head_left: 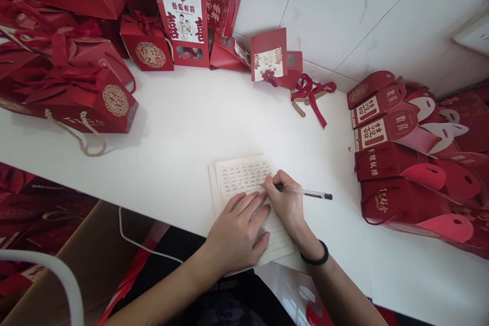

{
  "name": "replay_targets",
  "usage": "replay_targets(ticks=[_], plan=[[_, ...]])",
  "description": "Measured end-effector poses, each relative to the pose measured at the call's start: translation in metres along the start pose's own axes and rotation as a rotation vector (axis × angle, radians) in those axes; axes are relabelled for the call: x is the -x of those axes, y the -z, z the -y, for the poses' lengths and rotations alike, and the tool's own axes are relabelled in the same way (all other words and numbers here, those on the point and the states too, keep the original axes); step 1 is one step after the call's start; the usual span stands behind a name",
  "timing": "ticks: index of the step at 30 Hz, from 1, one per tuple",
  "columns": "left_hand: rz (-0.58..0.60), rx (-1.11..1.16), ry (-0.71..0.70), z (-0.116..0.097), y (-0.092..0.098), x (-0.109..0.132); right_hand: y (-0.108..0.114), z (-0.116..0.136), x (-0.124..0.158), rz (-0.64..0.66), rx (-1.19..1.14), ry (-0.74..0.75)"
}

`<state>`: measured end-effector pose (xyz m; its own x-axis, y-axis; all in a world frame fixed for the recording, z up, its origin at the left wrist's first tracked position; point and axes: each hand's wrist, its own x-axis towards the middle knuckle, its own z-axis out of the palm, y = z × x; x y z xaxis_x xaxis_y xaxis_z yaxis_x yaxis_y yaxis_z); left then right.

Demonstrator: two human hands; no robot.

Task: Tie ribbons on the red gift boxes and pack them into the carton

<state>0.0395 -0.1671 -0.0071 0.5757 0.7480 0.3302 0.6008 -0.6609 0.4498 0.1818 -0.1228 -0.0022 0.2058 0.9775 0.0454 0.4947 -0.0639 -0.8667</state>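
A lined notebook page (244,175) lies on the white table (183,132), its top rows filled with small handwritten numbers. My left hand (237,232) rests flat on the page's lower half, fingers stretched out. My right hand (284,198) pinches a clear-barrelled pen (305,193) with a black cap end, its tip touching the page near the last written row. A black band sits on my right wrist.
Red gift boxes and bags (76,61) crowd the table's back left. A stack of flat red boxes (401,163) lies at the right. Loose red ribbons (311,91) sit near the white wall. A cardboard box (87,260) and white cable (141,244) are below the table's edge.
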Motion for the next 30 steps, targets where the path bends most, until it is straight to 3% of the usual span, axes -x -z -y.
replay_targets(ticks=[20, 26, 30], plan=[[0.003, 0.010, 0.002, 0.000, -0.001, 0.002, 0.001, 0.002, 0.002, -0.003, 0.001, -0.015], [-0.015, 0.049, 0.004, 0.000, -0.001, 0.000, 0.009, 0.000, -0.008, -0.184, -0.331, -0.136], [-0.102, 0.202, -0.021, -0.001, 0.008, 0.001, 0.019, -0.003, -0.017, -0.333, -0.460, -0.179]])
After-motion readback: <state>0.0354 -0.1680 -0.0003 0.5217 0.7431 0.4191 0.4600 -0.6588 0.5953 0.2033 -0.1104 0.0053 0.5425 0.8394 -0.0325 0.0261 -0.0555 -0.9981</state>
